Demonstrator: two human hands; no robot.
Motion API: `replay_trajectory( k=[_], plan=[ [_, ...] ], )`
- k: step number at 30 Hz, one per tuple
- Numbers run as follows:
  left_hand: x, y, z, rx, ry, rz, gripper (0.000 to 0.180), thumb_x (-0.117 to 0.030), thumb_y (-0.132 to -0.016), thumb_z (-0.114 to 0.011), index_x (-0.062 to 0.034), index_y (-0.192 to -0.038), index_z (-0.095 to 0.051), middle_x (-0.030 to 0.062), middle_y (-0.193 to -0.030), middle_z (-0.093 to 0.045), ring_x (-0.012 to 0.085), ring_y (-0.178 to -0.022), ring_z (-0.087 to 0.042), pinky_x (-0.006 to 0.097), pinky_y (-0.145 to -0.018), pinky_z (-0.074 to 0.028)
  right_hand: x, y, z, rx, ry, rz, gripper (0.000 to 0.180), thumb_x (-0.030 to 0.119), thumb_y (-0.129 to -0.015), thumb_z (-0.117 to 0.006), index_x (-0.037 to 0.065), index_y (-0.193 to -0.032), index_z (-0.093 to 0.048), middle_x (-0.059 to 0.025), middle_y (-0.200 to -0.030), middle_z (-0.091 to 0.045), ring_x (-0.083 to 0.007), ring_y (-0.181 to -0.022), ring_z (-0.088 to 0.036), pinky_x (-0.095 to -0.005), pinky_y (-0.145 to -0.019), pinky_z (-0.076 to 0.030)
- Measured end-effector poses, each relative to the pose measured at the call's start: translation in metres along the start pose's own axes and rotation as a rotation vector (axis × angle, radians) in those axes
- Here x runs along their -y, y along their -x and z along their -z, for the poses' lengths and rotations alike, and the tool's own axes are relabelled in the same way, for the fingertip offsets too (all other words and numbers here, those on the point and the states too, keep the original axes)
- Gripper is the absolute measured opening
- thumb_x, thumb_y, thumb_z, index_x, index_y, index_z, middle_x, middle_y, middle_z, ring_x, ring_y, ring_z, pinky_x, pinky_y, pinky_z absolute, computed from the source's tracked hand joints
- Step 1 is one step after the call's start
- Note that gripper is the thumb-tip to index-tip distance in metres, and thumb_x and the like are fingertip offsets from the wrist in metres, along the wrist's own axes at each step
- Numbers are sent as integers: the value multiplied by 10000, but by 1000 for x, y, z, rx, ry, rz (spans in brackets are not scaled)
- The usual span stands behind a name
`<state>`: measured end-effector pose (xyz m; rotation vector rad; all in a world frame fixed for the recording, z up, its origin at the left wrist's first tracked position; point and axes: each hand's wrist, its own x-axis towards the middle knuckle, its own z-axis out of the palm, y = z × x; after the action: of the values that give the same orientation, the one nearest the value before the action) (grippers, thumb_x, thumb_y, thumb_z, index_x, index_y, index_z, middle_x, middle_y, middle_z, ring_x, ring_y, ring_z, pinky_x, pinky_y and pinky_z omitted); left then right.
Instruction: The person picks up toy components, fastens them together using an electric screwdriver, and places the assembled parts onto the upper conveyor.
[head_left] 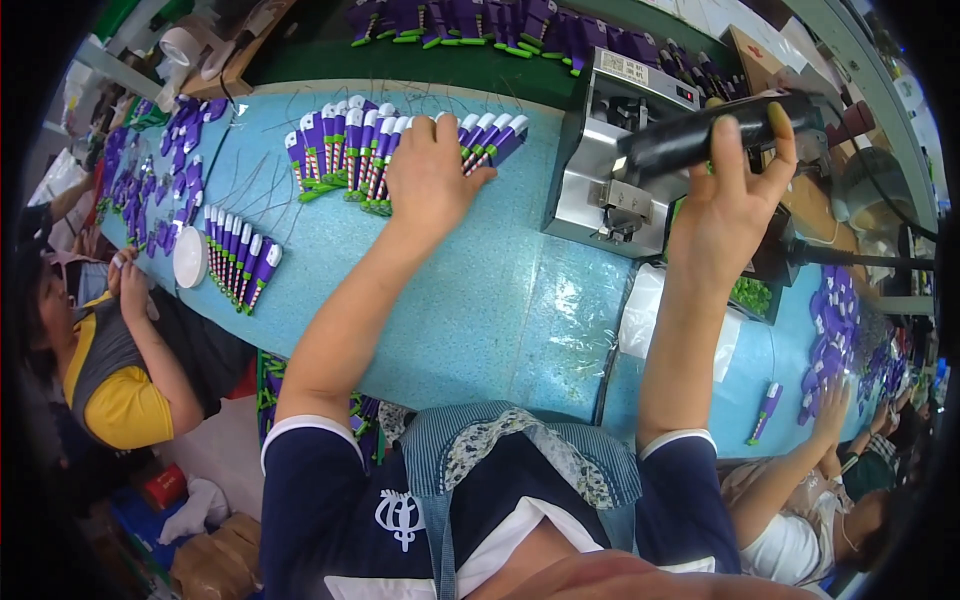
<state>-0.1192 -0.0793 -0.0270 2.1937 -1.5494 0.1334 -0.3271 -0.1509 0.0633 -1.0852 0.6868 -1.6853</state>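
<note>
My left hand (435, 175) reaches over a fanned row of slim purple pieces (352, 140) with white tops, striped shafts and green ends. Its fingers bend down over the middle of the row, and its thumb sticks out to the right beside the green ends. The fingertips are partly hidden. At the right, my right hand (728, 215) is raised, with its fingers around a black cylindrical tool (700, 138). This tool lies across the front of a silver metal machine (618, 150) with a small red display, covering part of it.
A smaller fan of purple pieces (240, 258) lies by a white round dish (190, 257) at the left. More pieces (460, 22) sit on the green surface behind. One loose piece (765, 412) lies at the right. Co-workers sit on both sides. A black cable (860, 260) runs at the right.
</note>
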Motion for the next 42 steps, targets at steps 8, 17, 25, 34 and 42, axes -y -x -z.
replay_trajectory(
  k=[8,17,25,34,42],
  plan=[
    [35,1,-5,-117,-3,-268,664,-372,-669,-778,-65,-1198,-521,158,-1181,-493,322,-1108,-443,442,-921,-362,0,56,22,273,57,-131,895,-26,-625,-500,137,-1440,-170,-196,-1022,-532,-259,-824,-584,-371,-728,-492],
    [22,0,-2,-163,-120,-365,648,-362,-688,-763,-50,-1202,-521,190,-1258,-467,349,-1174,-413,451,-960,-333,-3,92,63,424,286,-125,761,258,-767,-649,-52,-1345,-263,-116,-787,-551,-148,-596,-533,-257,-578,-465],
    [1,-11,4,30,-187,-98,474,-312,-568,-832,-12,-808,-553,149,-831,-605,302,-807,-599,392,-676,-475,-5,102,64,384,44,-149,776,439,-743,-739,-4,-1244,-344,-118,-850,-558,-138,-652,-562,-253,-588,-454],
    [8,53,13,273,90,-117,457,-278,-666,-746,-2,-916,-482,166,-800,-590,375,-685,-607,457,-621,-492,-3,99,84,433,96,-171,807,609,-759,-640,8,-1230,-379,-122,-768,-589,-157,-662,-552,-260,-613,-444],
    [12,99,27,799,918,414,467,-186,-750,-741,29,-1118,-550,84,-923,-639,158,-819,-613,284,-716,-493,6,73,60,360,-41,-123,872,765,-774,-425,22,-1230,-389,-134,-757,-534,-201,-637,-502,-323,-625,-419]
  ],
)
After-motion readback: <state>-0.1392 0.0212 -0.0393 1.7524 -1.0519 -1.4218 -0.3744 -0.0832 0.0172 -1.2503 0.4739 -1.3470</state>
